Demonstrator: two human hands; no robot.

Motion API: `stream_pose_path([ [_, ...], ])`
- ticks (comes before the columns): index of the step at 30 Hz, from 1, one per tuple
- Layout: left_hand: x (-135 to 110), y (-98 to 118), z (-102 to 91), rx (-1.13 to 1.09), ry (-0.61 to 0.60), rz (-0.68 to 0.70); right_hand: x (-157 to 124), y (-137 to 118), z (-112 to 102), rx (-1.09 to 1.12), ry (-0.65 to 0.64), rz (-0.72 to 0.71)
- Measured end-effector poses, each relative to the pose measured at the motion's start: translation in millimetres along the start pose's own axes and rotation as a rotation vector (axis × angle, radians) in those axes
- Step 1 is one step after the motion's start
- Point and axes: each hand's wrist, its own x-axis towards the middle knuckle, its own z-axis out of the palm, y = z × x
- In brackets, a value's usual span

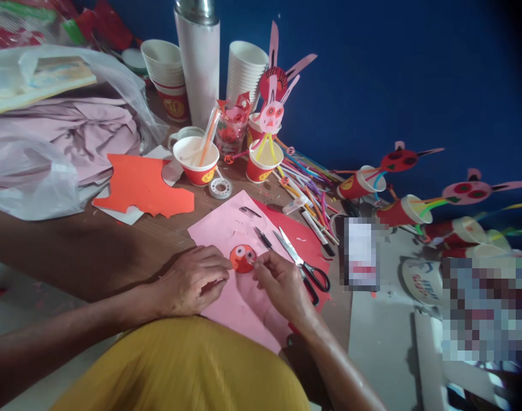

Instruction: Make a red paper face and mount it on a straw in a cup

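**A:** Where is the piece being worked on?

**B:** The red disc (242, 258), a small paper face with two white eyes, lies flat on the pink sheet (226, 225) near the front edge of the surface (128, 240), right between the two hands.

**A:** And what are the hands doing?

**B:** The left hand (192, 279) is curled, knuckles up. Its fingertips are down on the sheet at the disc's left side and grip nothing. The right hand (282, 285) has thumb and forefinger pinched on the disc's right edge. Whether a small extra bit sits between those fingertips is too fine to tell.

**A:** So how would you do this well?

**B:** I'd say let the left fingertips pin the paper so that neither disc nor sheet slides. The right hand should make only small, slow moves from the fingertips, not the wrist. Press lightly too, because thin paper creases under a hard pinch.

**A:** Anything in the way?

**B:** The scissors (306, 265) lie just right of the right hand, blades pointing far-left, with a pen (263, 237) beside them on the sheet. I'd keep the right wrist low and close so it doesn't knock them. The tape roll (220, 187) and the red cups (196, 160) stand farther off, clear of the hands.
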Motion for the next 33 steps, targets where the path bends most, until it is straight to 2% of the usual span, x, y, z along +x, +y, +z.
stream_pose_path([
  [3,-1,-2,0.8,0.028,-0.013,0.023,-3,-3,7,-0.020,-0.055,0.031],
  [11,-2,-4,1.3,0.052,-0.008,0.049,4,-10,9,-0.196,-0.072,0.061],
  [25,1,-3,2.3,0.047,-0.049,0.036,2,-19,17,-0.450,0.025,0.072],
  [33,2,-3,2.0,0.036,-0.060,0.016,1,-18,24,-0.640,0.079,0.018],
])
